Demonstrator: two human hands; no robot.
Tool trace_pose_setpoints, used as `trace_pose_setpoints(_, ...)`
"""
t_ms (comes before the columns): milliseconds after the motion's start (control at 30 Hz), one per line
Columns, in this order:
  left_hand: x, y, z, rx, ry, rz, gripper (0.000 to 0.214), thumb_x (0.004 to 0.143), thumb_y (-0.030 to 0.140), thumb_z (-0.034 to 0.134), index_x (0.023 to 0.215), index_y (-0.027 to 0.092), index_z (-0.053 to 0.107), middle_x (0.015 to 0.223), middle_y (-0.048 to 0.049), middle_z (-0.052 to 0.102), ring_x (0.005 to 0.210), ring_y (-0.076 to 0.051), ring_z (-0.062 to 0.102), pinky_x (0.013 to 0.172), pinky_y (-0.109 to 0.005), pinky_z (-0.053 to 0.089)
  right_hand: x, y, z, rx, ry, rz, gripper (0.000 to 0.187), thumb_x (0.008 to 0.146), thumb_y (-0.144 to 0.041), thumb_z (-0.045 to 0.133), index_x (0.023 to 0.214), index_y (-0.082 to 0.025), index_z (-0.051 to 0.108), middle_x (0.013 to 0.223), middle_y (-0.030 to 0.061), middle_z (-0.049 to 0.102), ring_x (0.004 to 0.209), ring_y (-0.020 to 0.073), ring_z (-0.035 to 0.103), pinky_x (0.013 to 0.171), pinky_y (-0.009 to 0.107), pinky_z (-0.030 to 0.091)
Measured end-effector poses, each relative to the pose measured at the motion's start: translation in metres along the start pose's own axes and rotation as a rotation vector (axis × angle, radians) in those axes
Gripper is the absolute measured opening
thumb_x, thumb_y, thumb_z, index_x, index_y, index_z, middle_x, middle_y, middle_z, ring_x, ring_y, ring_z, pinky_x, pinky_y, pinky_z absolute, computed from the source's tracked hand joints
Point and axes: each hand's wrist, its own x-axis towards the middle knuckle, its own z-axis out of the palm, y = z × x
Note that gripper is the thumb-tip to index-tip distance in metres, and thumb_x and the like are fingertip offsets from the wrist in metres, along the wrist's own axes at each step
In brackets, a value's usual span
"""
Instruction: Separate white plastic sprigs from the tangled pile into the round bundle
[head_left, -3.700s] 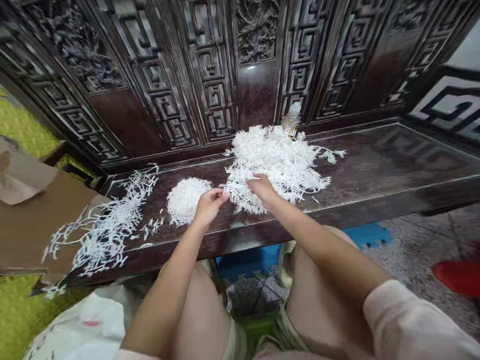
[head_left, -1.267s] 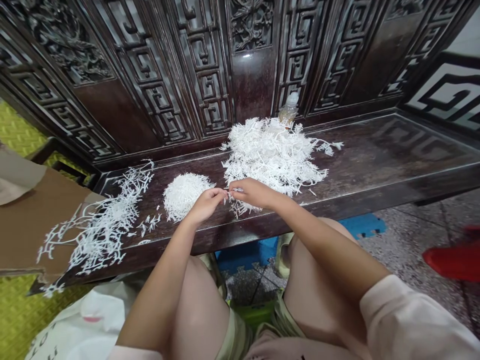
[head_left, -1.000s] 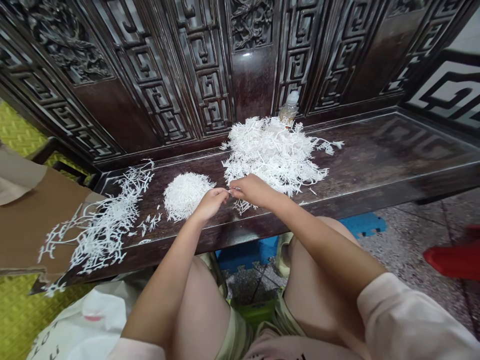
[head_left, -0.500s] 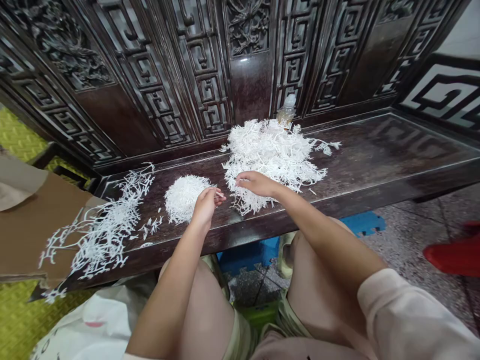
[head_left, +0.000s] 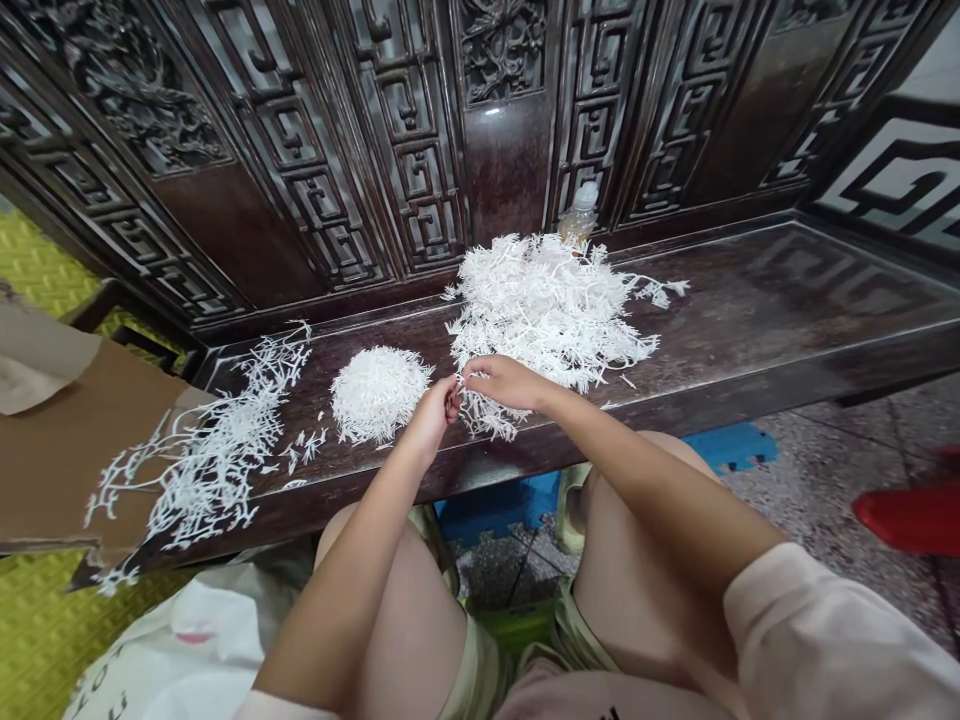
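Observation:
My left hand [head_left: 437,413] and my right hand [head_left: 504,382] meet at the front of a large heap of white branching plastic pieces [head_left: 547,290]. Both hands have their fingers curled, and the fingertips come together at a small white piece [head_left: 460,383]. How each finger grips it is partly hidden. Just left of my left hand lies a rounded pile of small white bits [head_left: 381,393]. Farther left is a tangle of bare white branching stems [head_left: 217,460], with a few loose bits [head_left: 304,450] between it and the rounded pile.
Everything lies on a dark wooden bench [head_left: 742,300] with a carved back. A clear bottle [head_left: 580,212] stands behind the large heap. Brown cardboard [head_left: 67,440] sits at the left end, and a white bag [head_left: 195,640] is below. A red object [head_left: 907,520] is at the right.
My left hand has moved right, away from the rounded pile, and my right hand has shifted slightly left and down. Their fingertips, apart before, now meet at the white piece.

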Motion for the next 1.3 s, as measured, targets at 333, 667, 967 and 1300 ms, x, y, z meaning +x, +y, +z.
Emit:
trace_pose_setpoints(333, -0.004, -0.003, 0.0, 0.557, 0.053, 0.252, 0.03, 0.073, 0.043, 0.042, 0.059, 0.016, 0.046, 0.055, 0.0033, 0.039, 0.056, -0.009, 0.036, 0.054, -0.022, 0.026, -0.01, -0.004, -0.001, -0.273, -0.046, 0.003, 0.018, 0.076, -0.023, 0.041, 0.075, -0.014, 0.057, 0.074, 0.004, 0.058, 0.066, 0.0122, 0.049, 0.058, 0.022, 0.031)
trace_pose_setpoints(667, 0.003, -0.006, -0.004, 0.499, 0.062, 0.089, 0.029, 0.068, 0.039, 0.046, 0.051, 0.016, 0.04, 0.05, 0.0047, 0.034, 0.05, -0.007, 0.03, 0.05, -0.022, 0.022, -0.013, -0.012, 0.003, -0.492, -0.026, 0.104, 0.02, 0.077, -0.027, 0.042, 0.081, -0.013, 0.055, 0.076, 0.0091, 0.06, 0.068, 0.0158, 0.052, 0.055, 0.022, 0.029)
trace_pose_setpoints(967, 0.003, -0.005, -0.001, 0.302, -0.031, 0.038, 0.023, 0.066, 0.035, 0.049, 0.056, 0.016, 0.043, 0.052, 0.005, 0.036, 0.048, -0.006, 0.031, 0.048, -0.021, 0.023, -0.016, -0.011, -0.009, -0.352, -0.074, 0.007, 0.018, 0.076, -0.024, 0.042, 0.077, -0.015, 0.057, 0.074, 0.0053, 0.059, 0.064, 0.0127, 0.049, 0.057, 0.022, 0.031)
trace_pose_setpoints(1300, 0.0, 0.0, -0.002, 0.249, -0.157, 0.058, 0.015, 0.067, 0.028, 0.048, 0.06, 0.014, 0.051, 0.059, 0.0027, 0.044, 0.051, -0.006, 0.033, 0.05, -0.02, 0.025, -0.014, -0.001, -0.02, -0.195, -0.132, -0.069, 0.018, 0.075, -0.027, 0.044, 0.077, -0.016, 0.058, 0.076, 0.003, 0.058, 0.066, 0.0122, 0.048, 0.059, 0.023, 0.032)
